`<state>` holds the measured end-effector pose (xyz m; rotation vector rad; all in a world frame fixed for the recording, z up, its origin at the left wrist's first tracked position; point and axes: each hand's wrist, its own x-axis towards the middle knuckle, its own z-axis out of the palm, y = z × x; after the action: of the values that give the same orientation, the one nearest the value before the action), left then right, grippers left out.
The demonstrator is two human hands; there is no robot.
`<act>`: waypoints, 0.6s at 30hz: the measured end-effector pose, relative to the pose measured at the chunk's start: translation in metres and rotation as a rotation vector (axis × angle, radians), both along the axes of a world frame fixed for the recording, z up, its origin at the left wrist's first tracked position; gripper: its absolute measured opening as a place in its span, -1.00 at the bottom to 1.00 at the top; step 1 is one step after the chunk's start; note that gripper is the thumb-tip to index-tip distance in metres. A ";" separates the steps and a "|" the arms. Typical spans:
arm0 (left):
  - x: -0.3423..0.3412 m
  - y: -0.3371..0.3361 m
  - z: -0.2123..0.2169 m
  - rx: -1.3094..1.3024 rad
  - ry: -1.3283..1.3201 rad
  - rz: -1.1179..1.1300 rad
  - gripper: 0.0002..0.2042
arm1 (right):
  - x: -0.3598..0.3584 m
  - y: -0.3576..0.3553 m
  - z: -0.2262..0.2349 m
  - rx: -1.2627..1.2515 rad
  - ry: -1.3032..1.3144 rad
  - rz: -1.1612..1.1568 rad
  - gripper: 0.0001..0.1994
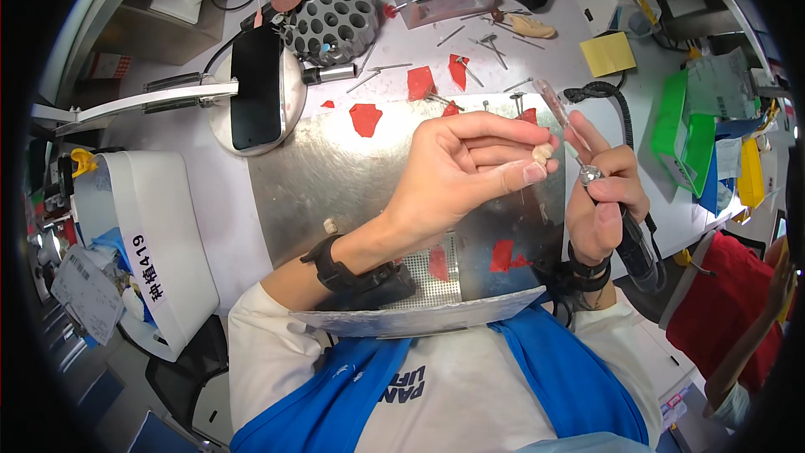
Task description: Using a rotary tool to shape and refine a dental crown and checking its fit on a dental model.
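Note:
My left hand (465,164) pinches a small cream-coloured dental crown piece (542,153) between thumb and fingertips, over the right part of the metal work tray. Close beside it on the right, my right hand (605,201) is closed around a black rotary handpiece (639,256) with a silver nose. The handpiece's thin shank and pale tip (573,149) point up toward the crown piece; a small gap seems to lie between them. A pinkish translucent stick (551,105) shows just beyond my right fingers. Another small tooth-coloured piece (329,225) lies on the tray at the left.
Red sheet scraps (365,120) and several loose burs (495,50) lie about the metal tray (293,176). A phone (256,88) rests on a round lamp base; a grey bur holder (331,21) stands behind. A white bin (168,243) is left, a green box (671,134) right.

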<state>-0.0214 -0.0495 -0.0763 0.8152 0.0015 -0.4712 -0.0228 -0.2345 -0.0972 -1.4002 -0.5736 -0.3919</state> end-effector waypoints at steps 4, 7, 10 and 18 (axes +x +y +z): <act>0.001 0.002 0.003 0.042 -0.021 0.020 -0.58 | -0.007 -0.008 0.004 -0.154 0.074 0.073 -0.85; 0.001 0.002 0.004 0.080 -0.067 0.011 -0.49 | -0.008 -0.008 0.006 -0.170 0.033 0.091 -0.86; 0.001 0.001 0.007 0.086 -0.088 0.031 -0.46 | -0.006 -0.008 0.010 -0.147 0.062 0.108 -0.87; 0.000 0.003 0.008 0.107 -0.122 0.018 -0.39 | -0.008 -0.008 0.011 -0.136 0.082 0.120 -0.87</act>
<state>-0.0209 -0.0463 -0.0680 0.9472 -0.0789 -0.4063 -0.0303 -0.2427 -0.0864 -1.4968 -0.6228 -0.2018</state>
